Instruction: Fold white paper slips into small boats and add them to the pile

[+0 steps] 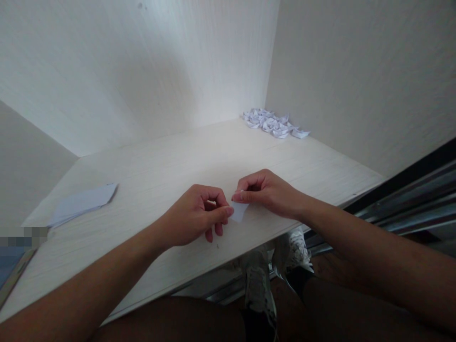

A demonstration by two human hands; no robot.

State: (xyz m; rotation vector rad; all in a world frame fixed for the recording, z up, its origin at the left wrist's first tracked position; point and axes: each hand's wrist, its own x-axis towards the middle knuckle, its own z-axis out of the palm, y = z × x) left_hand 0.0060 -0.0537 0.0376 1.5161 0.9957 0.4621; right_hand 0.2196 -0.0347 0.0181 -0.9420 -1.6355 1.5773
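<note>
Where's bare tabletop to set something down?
Widest: tabletop beyond the left hand and right hand, between paper stack and folded-paper pile, up to the rear panel. Smaller: between pile, right forearm and right panel. Crowded: far right corner, under the pile; near edge, where both hands hold a paper slip.

Your left hand [197,213] and right hand [265,192] pinch small white paper piece [239,212]; folded white paper pile [273,125] in far right corner.

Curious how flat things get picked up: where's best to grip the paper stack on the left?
Probably pinch the paper stack at its right edge, from above and below, coming from the right: it lies flat on the table, and that edge faces the left hand.
</note>
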